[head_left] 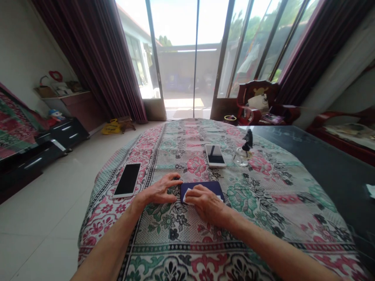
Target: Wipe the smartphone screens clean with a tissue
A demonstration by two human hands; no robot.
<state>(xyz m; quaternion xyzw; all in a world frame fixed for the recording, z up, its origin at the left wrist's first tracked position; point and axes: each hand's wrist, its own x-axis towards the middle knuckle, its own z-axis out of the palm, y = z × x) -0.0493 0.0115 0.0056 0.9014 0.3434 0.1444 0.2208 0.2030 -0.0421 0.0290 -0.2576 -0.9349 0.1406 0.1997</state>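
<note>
Blue pad sits well in from the surface's left edge. Right hand pinches a tissue on it; left hand spread, just beside. Suggest bracing the pad, keeping tissue flat.

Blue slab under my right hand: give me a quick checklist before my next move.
1. Right hand has the white cloth on the blue slab: ok.
2. Left hand gripping the slab: not ok; fingers spread by its left edge, contact unclear.
3. Spray bottle upright and apart from the slab: ok.
4. Left phone and far phone apart from the slab: ok.
5. Cloth damp: cannot tell.
</note>
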